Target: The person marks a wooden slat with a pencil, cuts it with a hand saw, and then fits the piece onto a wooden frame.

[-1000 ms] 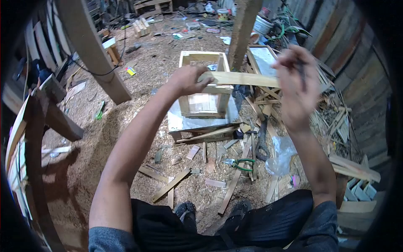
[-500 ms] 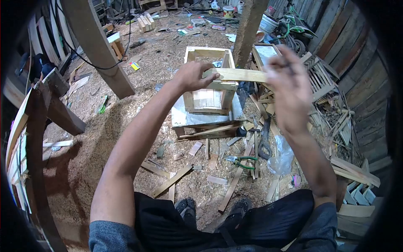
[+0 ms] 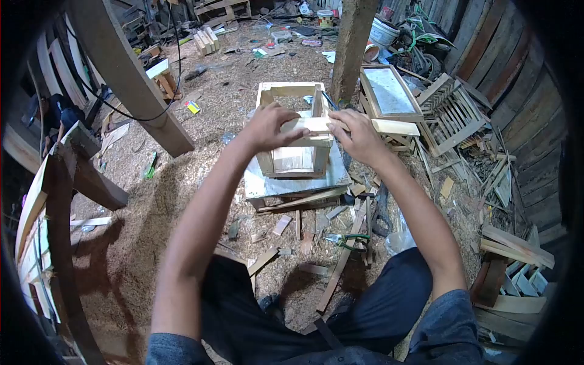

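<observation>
A pale wooden slat (image 3: 394,127) lies crosswise over the top of a small wooden frame (image 3: 292,86). My left hand (image 3: 272,129) is closed around the slat's left end, with the thumb along its near side. Farther right, my right hand (image 3: 358,135) rests on the slat with bent fingers. A thin dark pen-like stick (image 3: 328,101) pokes up from those fingers. Below, the frame stands upright on a low white-topped stand (image 3: 260,187).
Green-handled pliers (image 3: 350,242) and wood offcuts lie on the shaving-covered floor. Posts rise at left (image 3: 131,79) and behind the frame (image 3: 351,48). A framed panel (image 3: 390,91) leans at right. Another person (image 3: 59,115) is at far left.
My right hand has come down and left onto the slat, no longer blurred. My left hand still holds the slat's left end. My knees have come up and the view has shifted.
</observation>
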